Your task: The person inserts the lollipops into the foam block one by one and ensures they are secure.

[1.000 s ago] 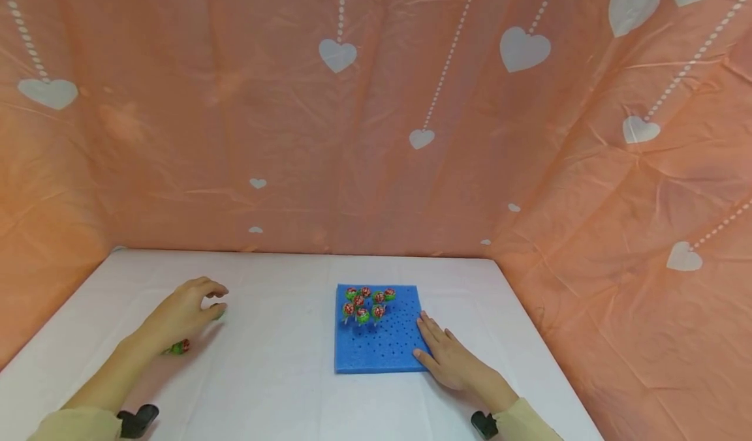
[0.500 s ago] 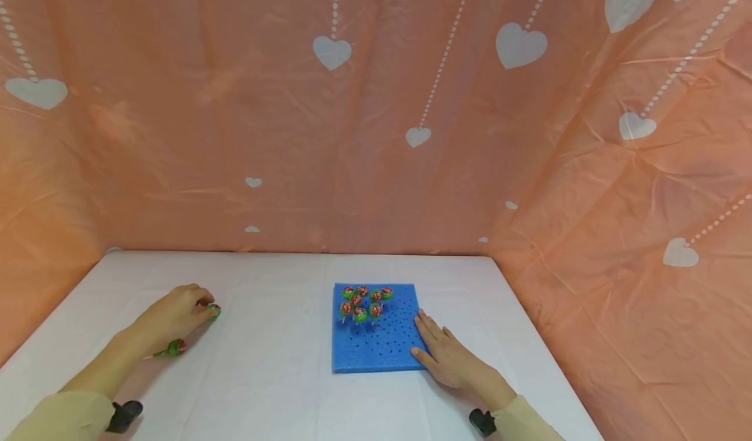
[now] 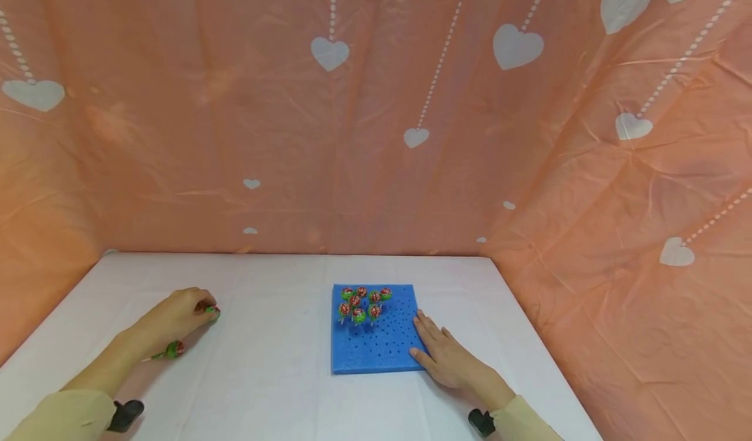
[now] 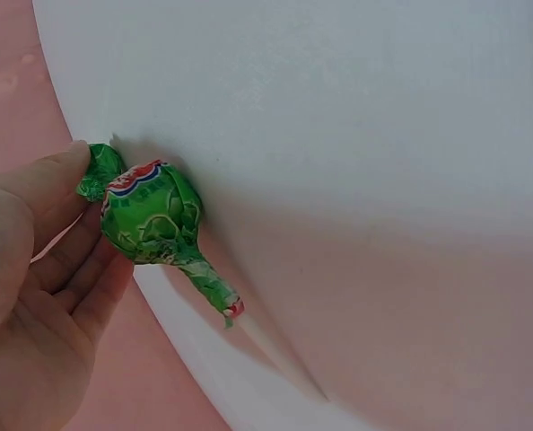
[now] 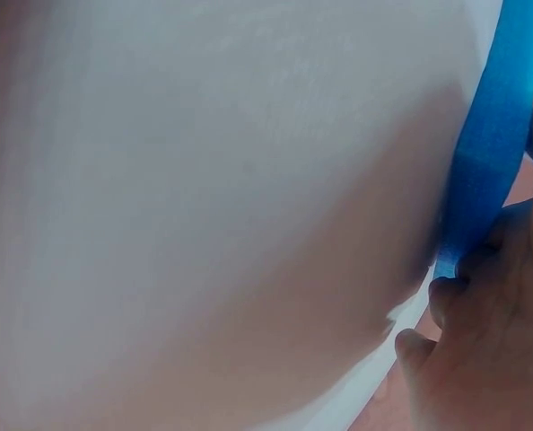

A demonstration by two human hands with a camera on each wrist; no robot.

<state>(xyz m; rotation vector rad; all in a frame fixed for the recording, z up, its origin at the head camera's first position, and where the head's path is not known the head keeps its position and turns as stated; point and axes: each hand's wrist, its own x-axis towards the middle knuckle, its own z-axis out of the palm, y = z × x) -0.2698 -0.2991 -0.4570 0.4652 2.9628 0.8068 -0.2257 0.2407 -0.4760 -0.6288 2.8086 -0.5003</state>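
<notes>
At the left of the table, my left hand (image 3: pixel 176 314) pinches a green-and-red wrapped lollipop (image 3: pixel 214 312) between thumb and fingers; its stick is hidden. In the left wrist view only a green bit of that held lollipop (image 4: pixel 101 171) shows at the thumb tip. A second lollipop (image 3: pixel 174 349) lies on the table beside the wrist, its white stick toward the arm. My right hand (image 3: pixel 449 356) rests with straight fingers on the right edge of a blue foam block (image 3: pixel 382 353) full of small holes. Several lollipops (image 3: pixel 358 315) stand upright in the block's back left part.
A white cloth covers the table (image 3: pixel 270 363). Behind and to the sides hangs an orange curtain (image 3: pixel 376 186) printed with white hearts, meeting the table's back edge. Dark straps (image 3: pixel 125 415) sit at both wrists.
The left hand has lowered slightly, and its parted thumb and fingers have closed on the lollipop. More of the second lollipop shows beside the wrist. The right hand stays on the block.
</notes>
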